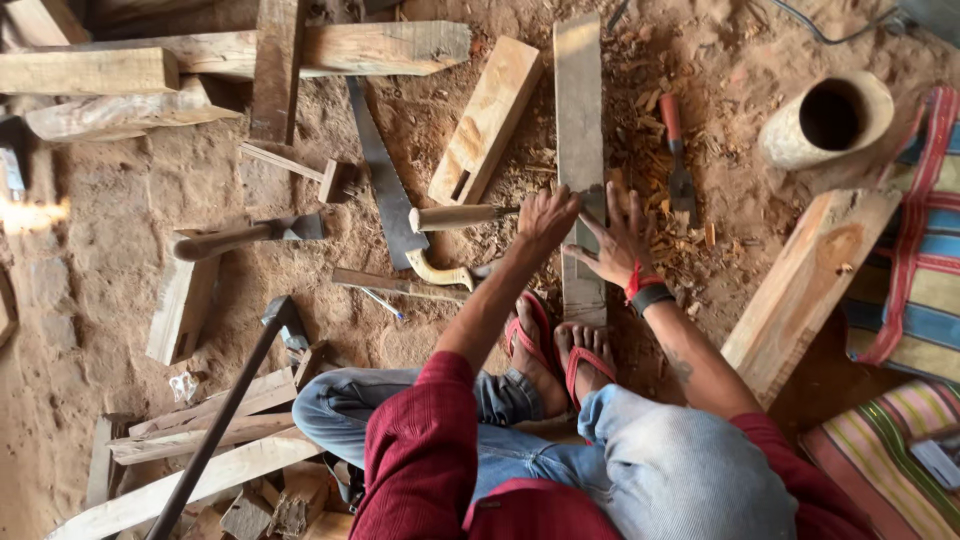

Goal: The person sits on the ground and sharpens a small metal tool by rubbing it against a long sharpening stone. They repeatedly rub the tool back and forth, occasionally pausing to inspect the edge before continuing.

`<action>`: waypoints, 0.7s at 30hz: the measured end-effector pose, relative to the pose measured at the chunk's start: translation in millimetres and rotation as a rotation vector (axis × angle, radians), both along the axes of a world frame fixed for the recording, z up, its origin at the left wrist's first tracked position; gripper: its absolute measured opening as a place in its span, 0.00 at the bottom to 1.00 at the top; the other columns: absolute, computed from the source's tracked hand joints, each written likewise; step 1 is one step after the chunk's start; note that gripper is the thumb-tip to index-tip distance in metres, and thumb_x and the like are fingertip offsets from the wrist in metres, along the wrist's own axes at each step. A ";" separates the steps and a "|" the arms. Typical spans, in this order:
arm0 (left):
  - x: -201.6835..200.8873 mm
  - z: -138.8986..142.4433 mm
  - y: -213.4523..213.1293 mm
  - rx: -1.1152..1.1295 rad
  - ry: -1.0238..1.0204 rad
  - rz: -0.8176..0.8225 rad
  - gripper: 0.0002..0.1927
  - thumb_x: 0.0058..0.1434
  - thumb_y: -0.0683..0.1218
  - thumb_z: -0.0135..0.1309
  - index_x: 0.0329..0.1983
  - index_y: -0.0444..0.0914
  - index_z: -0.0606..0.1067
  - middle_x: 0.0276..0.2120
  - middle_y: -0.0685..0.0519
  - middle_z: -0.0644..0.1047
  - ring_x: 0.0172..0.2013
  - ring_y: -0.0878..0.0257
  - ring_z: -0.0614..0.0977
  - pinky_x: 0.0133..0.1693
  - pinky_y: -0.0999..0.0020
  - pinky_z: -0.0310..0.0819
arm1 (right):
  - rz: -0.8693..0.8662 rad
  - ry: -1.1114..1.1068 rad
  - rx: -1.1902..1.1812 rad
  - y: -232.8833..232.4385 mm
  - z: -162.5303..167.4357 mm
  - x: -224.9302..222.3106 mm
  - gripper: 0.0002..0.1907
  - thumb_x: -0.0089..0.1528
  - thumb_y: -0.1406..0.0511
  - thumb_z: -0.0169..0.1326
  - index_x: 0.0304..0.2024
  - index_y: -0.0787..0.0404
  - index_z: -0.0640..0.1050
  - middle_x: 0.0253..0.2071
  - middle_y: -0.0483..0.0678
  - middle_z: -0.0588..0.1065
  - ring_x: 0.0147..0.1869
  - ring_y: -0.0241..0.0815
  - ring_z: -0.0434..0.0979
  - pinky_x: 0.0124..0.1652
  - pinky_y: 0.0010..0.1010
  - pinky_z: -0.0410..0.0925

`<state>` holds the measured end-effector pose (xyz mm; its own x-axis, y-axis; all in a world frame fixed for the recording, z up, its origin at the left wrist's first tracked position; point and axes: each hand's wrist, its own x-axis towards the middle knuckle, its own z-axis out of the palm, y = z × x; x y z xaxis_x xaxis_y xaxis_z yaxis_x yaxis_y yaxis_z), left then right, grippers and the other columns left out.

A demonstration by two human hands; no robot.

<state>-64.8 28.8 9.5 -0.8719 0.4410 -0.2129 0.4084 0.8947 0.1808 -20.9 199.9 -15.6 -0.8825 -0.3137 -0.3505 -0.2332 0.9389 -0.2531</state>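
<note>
I squat with both feet in red sandals [545, 345] on the near end of a long grey plank [580, 110] that lies on the dirt floor. My left hand [545, 215] grips a wooden-handled tool [460, 216] near its metal end, at the plank's left edge; the handle sticks out to the left. My right hand [620, 240], with a red thread and a black band at the wrist, rests fingers spread on the plank just beside the left hand. Wood chips lie around the plank.
A handsaw [385, 190] lies left of the tool, with an adze-like tool [250, 235] further left. A red-handled chisel [678, 150], a hollow log [830, 120], a thick plank [810, 285] and striped cloth [920, 250] lie right. Beams [340, 50] lie behind, a wood block [487, 120] nearer, scrap boards [200, 430] near left.
</note>
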 end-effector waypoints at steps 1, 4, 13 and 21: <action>7.7 -2.6 -1.1 0.000 0.035 -0.023 0.23 0.57 0.40 0.64 0.56 0.43 0.76 0.52 0.44 0.72 0.42 0.53 0.77 0.38 0.58 0.80 | -0.019 -0.006 -0.039 2.3 1.9 10.8 0.49 0.56 0.27 0.41 0.76 0.26 0.48 0.81 0.51 0.30 0.81 0.71 0.30 0.65 0.79 0.34; 61.0 -6.9 -3.2 -0.176 0.101 -0.269 0.28 0.60 0.37 0.62 0.64 0.38 0.72 0.52 0.42 0.72 0.39 0.53 0.78 0.31 0.62 0.81 | -0.073 0.023 -0.153 0.3 4.9 68.0 0.51 0.54 0.27 0.42 0.75 0.29 0.48 0.80 0.53 0.30 0.81 0.71 0.30 0.65 0.78 0.32; 17.0 -4.1 5.1 -0.090 -0.066 -0.040 0.22 0.63 0.40 0.60 0.60 0.40 0.73 0.49 0.47 0.74 0.41 0.54 0.79 0.39 0.59 0.81 | -0.066 -0.005 -0.079 -1.9 5.7 21.2 0.52 0.54 0.27 0.41 0.76 0.28 0.47 0.81 0.50 0.30 0.82 0.66 0.28 0.69 0.75 0.31; 85.0 -5.4 1.9 -0.099 0.084 -0.300 0.21 0.60 0.39 0.61 0.58 0.41 0.75 0.48 0.46 0.74 0.41 0.53 0.79 0.37 0.56 0.81 | -0.066 0.084 -0.117 1.9 4.9 101.0 0.53 0.51 0.29 0.45 0.76 0.32 0.49 0.80 0.52 0.30 0.81 0.67 0.28 0.68 0.75 0.31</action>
